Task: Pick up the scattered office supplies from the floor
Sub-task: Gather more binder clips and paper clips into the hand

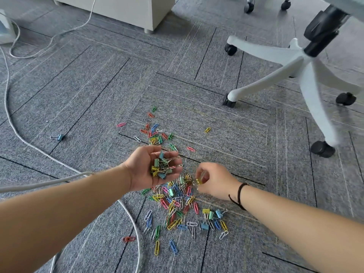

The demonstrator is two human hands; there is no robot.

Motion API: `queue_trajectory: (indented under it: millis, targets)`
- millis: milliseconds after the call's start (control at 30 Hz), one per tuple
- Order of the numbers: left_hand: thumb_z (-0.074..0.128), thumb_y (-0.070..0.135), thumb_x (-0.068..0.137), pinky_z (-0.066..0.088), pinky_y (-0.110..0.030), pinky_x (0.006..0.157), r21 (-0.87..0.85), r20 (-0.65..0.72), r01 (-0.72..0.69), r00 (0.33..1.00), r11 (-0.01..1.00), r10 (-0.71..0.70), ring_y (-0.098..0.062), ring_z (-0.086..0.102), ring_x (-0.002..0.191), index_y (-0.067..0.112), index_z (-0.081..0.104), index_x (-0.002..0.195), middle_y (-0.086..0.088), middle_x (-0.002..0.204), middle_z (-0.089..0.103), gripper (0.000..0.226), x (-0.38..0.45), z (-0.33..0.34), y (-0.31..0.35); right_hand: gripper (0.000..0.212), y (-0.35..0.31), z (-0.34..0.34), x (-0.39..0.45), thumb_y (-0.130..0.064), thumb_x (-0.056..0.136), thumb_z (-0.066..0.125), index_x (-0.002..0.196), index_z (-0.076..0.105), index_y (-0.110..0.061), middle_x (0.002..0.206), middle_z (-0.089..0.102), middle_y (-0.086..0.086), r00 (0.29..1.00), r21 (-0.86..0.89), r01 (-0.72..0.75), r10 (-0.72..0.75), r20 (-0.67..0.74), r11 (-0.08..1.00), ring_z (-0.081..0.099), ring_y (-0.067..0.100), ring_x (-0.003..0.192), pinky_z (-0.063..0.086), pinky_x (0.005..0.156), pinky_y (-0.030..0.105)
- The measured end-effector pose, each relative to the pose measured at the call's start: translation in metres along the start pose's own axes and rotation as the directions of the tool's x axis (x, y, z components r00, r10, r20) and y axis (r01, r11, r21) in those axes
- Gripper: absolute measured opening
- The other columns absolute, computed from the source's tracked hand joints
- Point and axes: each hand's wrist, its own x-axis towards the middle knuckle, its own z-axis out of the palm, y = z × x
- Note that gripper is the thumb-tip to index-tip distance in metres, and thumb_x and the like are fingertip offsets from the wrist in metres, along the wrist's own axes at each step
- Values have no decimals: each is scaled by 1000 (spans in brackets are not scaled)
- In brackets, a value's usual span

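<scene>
Binder clip (199, 181) (yellow) in right hand (213, 182)

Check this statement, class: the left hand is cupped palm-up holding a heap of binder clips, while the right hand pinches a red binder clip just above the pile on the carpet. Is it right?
Not quite. The head view shows that the binder clip pinched by the right hand is yellow, not red. The rest stands: the left hand is cupped palm-up holding a heap of binder clips, above the pile on the carpet.

- I'm in an office: grey carpet tiles (98, 85) cover the floor.
- A white swivel chair base (291, 67) on castors stands near me.
- Cables (23, 138) trail past a white cabinet (128, 10).
</scene>
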Motion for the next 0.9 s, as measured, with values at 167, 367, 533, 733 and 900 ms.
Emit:
queue_trajectory:
  millis: [167,367,533,733,900]
  targets:
    - [38,34,102,63,-46,71,42,-6,39,999,998,-39,-38,71,93,-1,67,118,-26,113,70,48,0,2,-5,29,-12,-22,1,-8,75,81,93,65,-23,84,71,2,997,96,19,-11,-79,995,58,13,57,47,51,27]
    - [38,39,101,59,-50,83,34,18,77,997,996,-78,-38,71,92,0,67,115,-26,107,70,50,0,4,-9,27,-56,-37,-3,-4,75,79,94,67,-18,79,75,5,981,263,172,-140,-134,949,73,20,68,63,68,39]
    - [40,36,103,61,-52,78,1,41,89,995,996,-89,-39,71,91,1,57,122,-26,102,69,44,-1,5,-6,28,-78,-26,-3,-21,75,86,97,70,-28,79,74,-5,953,214,300,-282,-109,930,72,17,71,62,67,32]
    - [38,31,102,62,-41,67,-22,80,48,996,999,-46,-34,69,87,3,66,108,-23,106,68,40,-1,-14,1,15,-35,-17,11,-20,87,76,100,70,-21,81,61,-14,975,-48,151,-156,-157,987,59,4,69,43,57,10]
    - [38,30,102,62,-42,68,-31,75,42,996,999,-40,-34,69,88,4,67,111,-23,109,69,40,3,-17,2,19,-18,23,9,-27,90,71,108,65,-25,91,56,-12,990,-263,138,-141,7,955,57,12,84,42,67,25]
